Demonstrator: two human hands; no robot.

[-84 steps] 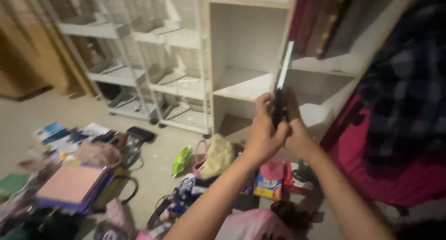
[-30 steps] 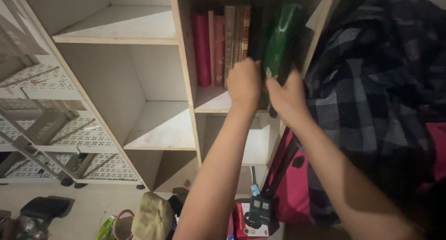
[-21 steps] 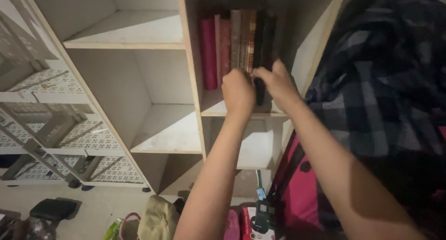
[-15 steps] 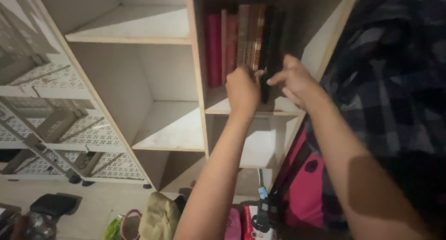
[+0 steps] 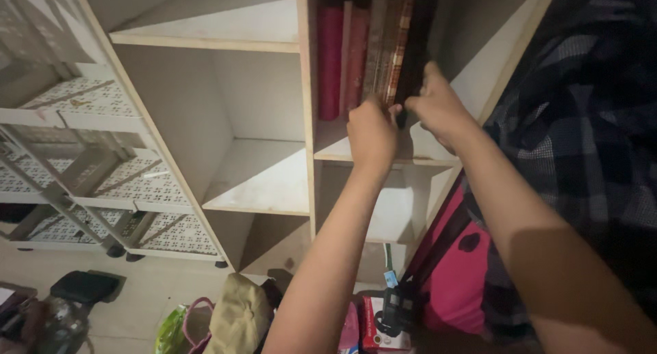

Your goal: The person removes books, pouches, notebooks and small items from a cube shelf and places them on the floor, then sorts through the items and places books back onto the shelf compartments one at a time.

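While books (image 5: 363, 53) stand shelved, 2 hands (left (image 5: 371, 131), right (image 5: 438, 107)) grip-clamp the dark book (image 5: 417, 49).

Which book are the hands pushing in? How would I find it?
Look at the white shelf unit, upper right cubby, with its row of upright books. It is the dark book at the row's right end; its neighbours are red and brown.

In front of me stands a pale wooden shelf unit (image 5: 304, 121) with open boxes. On the shelf board (image 5: 328, 145) at the top right, a row of books stands upright, starting at the left wall: a pink book (image 5: 329, 59), a red book (image 5: 356, 53), brown books (image 5: 387, 46) and a dark book (image 5: 417, 46) at the right end. The floor (image 5: 130, 313) below carries a tan bag (image 5: 236, 320) and a small red box (image 5: 373, 326).
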